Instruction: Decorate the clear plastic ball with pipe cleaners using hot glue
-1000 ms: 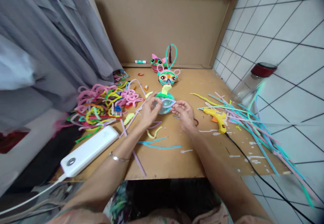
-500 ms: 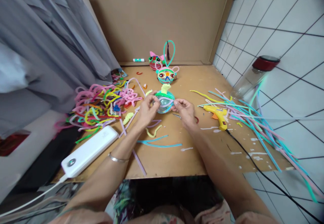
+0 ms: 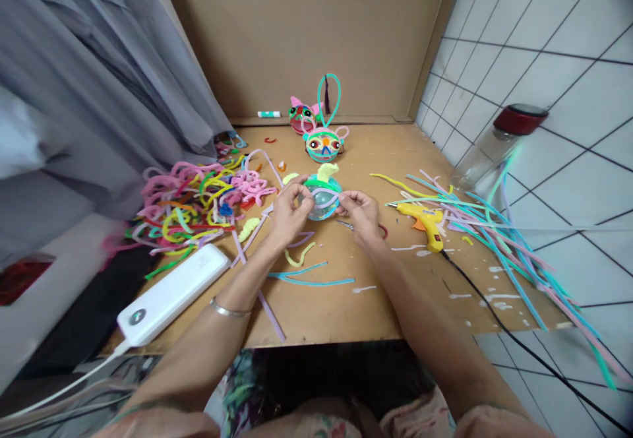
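Note:
Between my hands is a clear round ball (image 3: 324, 210) with green and blue pipe cleaner around its rim and a pale yellow tuft (image 3: 326, 173) on top. A lilac pipe cleaner (image 3: 326, 195) curves across its front. My left hand (image 3: 293, 208) pinches the lilac strip's left end at the ball's left side. My right hand (image 3: 360, 211) pinches its right end against the other side, with fingers behind the rim. Scissors (image 3: 346, 225) lie partly hidden beneath my right hand. Blue pipe cleaners (image 3: 316, 282) and a bent yellow one (image 3: 299, 260) lie nearer me.
Two finished animal-face balls, one with pink ears (image 3: 322, 144) and one red (image 3: 299, 119), stand behind. Tangled pipe cleaners (image 3: 198, 194) and a white power bank (image 3: 173, 293) lie left. A yellow glue gun (image 3: 429, 225), straight pipe cleaners (image 3: 509, 247) and a bottle (image 3: 482, 154) are right.
Both hands keep their pinch on the lilac strip at the ball. The yellow tuft and the ball have shifted very slightly right; the view has moved a little.

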The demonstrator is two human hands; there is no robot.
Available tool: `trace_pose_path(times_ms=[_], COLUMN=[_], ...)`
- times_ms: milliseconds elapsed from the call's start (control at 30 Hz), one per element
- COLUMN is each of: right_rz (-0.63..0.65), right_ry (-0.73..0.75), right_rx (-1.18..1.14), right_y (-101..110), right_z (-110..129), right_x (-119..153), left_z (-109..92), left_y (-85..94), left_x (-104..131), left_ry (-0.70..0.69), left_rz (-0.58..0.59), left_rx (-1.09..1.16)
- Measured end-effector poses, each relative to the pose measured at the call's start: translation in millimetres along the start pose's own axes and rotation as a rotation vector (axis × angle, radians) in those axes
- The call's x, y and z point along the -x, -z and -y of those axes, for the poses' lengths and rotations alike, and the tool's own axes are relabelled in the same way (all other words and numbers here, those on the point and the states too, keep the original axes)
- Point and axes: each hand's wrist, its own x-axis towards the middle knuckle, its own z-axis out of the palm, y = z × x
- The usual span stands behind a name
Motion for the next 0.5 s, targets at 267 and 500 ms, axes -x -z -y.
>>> trace_pose_path(times_ms=[267, 500], right_rz=[0.009, 0.026], right_ry=[0.109, 0.104], right_rx=[0.066, 0.109], right_y=[-0.4, 1.5], right_z=[0.7, 3.0], right_x=[1.4, 1.7], left_z=[-0.2, -3.9], left_y=[-1.8, -0.7], left_x=[0.7, 1.0], left_ry=[0.002, 0.01], left_rz=[-0.015, 0.001], left_rx=[-0.003, -0.011])
